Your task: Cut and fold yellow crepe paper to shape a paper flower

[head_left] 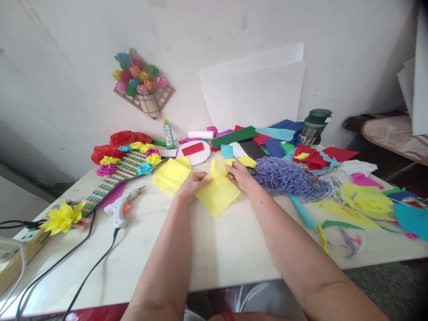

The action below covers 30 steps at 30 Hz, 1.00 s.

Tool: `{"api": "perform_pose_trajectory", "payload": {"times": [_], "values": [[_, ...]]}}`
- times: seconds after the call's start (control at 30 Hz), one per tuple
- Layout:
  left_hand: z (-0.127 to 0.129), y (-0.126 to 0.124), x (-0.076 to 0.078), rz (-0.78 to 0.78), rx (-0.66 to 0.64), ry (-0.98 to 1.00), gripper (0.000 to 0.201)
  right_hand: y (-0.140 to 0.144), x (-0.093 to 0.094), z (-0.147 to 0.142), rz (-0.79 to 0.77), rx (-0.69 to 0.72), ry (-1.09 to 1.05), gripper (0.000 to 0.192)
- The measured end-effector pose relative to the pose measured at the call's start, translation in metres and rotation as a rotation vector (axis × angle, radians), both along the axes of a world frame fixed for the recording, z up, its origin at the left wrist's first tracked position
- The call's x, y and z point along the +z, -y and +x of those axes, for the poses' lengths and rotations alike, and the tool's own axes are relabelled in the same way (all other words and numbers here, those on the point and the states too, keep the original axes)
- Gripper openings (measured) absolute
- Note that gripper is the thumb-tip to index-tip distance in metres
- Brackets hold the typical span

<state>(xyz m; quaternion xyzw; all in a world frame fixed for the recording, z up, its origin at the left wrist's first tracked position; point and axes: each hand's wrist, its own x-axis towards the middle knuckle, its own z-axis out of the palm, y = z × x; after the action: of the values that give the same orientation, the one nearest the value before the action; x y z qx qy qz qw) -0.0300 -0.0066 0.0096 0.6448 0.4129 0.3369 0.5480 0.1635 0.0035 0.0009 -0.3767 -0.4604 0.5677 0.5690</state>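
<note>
left hand and right hand pinched narrow on yellow paper, near corner loose, purple yarn beside right wrist, white tabletop running between forearms to its edge

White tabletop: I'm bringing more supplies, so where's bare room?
Bare: between left forearm and right forearm, nearer than the yellow sheet; also between left forearm and glue-gun cord. Crowded: rear and right, with coloured scraps and purple yarn.

L grip, R grip on yel. paper.
</note>
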Motion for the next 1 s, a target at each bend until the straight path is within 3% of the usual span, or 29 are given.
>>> {"api": "perform_pose_trajectory", "payload": {"times": [0.23,0.43,0.63,0.8,1.0], "values": [[-0.001,0.004,0.004,-0.037,0.009,0.043,0.028,-0.001,0.001,0.003,-0.016,-0.117,0.034,0.026],[-0.002,0.004,0.003,-0.030,0.006,0.050,0.029,0.002,0.004,0.003,-0.059,-0.038,-0.115,0.030],[-0.003,0.003,0.002,-0.017,0.006,0.042,0.028,0.004,0.007,0.002,-0.055,-0.017,-0.129,0.029],[-0.005,0.001,0.000,0.010,0.058,0.051,0.028,0.004,0.007,0.003,-0.135,0.011,-0.182,0.038],[-0.008,-0.007,-0.008,0.063,0.143,0.163,0.029,0.007,0.009,0.002,-0.171,0.040,-0.141,0.030]]}}
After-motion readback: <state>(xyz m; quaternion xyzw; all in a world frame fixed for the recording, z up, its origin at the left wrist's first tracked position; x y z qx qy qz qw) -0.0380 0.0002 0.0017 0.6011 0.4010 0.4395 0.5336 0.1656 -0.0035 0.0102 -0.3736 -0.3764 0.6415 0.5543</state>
